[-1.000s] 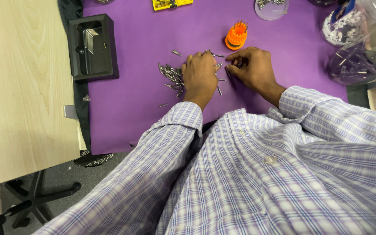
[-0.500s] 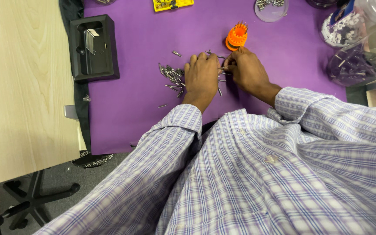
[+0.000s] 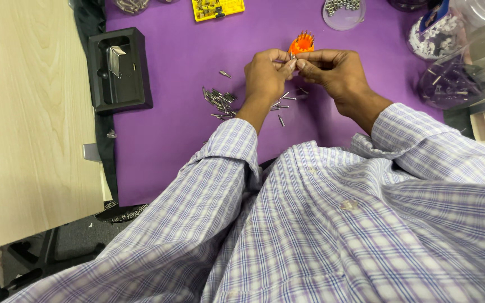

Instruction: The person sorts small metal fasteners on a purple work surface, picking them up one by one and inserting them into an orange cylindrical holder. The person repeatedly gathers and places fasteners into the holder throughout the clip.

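Observation:
My left hand (image 3: 265, 76) and my right hand (image 3: 335, 70) meet fingertip to fingertip above a purple mat (image 3: 181, 140), pinching a small metal bit between them. Just behind the fingertips stands an orange round bit holder (image 3: 302, 43) with bits sticking up from it. A loose pile of metal bits (image 3: 218, 102) lies on the mat left of my left wrist, with a few more scattered bits (image 3: 285, 102) under my hands.
A black tray with hex keys (image 3: 118, 67) sits at the mat's left edge. A yellow parts box (image 3: 218, 8) and a clear dish of nuts (image 3: 343, 11) lie at the back. Clear plastic containers (image 3: 456, 73) stand at the right. Wooden tabletop (image 3: 23, 112) spans the left.
Both hands have lifted off the mat and come together near the orange holder, now pinching a bit between their fingertips. The camera view has tilted.

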